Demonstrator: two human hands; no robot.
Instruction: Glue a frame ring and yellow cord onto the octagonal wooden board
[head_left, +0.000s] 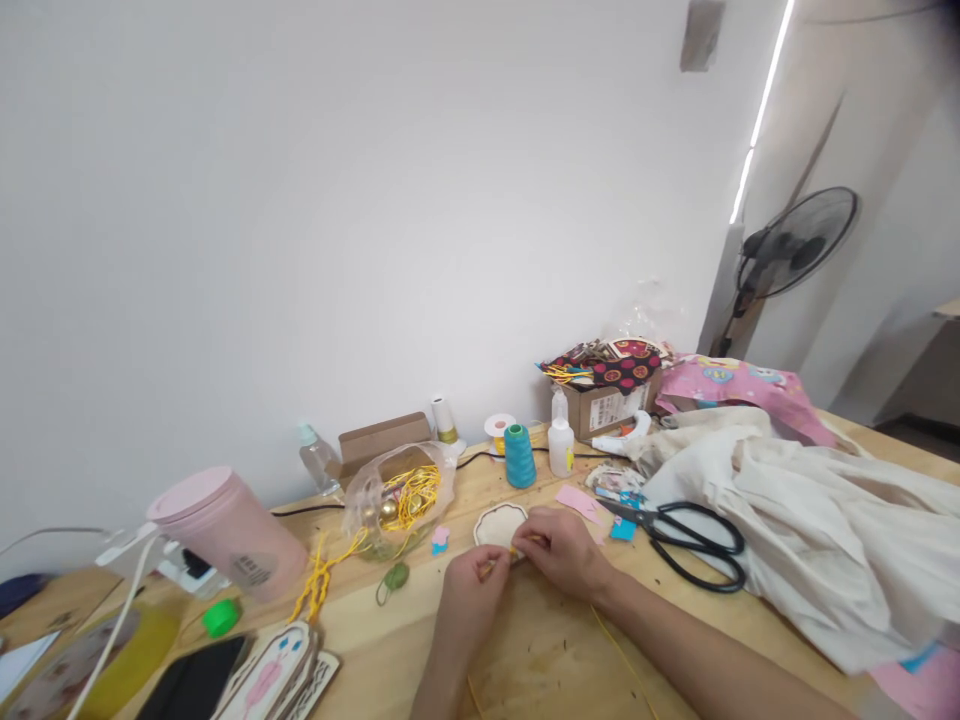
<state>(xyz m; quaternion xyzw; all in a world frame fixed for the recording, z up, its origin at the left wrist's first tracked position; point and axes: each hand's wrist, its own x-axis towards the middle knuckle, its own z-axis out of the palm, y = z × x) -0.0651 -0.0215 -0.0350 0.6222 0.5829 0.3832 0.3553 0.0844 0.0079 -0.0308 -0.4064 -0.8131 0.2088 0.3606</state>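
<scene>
My left hand (pixel 478 585) and my right hand (pixel 559 550) meet over the wooden table, fingers pinched on a thin yellow cord (pixel 621 655). The cord trails down toward the table's front edge on both sides of my right forearm. Just behind my fingers lies a pale, scallop-edged piece (pixel 499 524) with a dark outline, its front part hidden by my hands. Black-handled scissors (pixel 694 540) rest to the right, beside pink paper scraps (pixel 579 502) and blue ones (pixel 623 528).
A teal thread cone (pixel 519 456) and white glue bottle (pixel 561 447) stand behind. White cloth (pixel 810 530) covers the right side. Left are a pink cup (pixel 232 535), a bag of yellow cords (pixel 409 497), a green cap (pixel 220 618) and a phone (pixel 195 680).
</scene>
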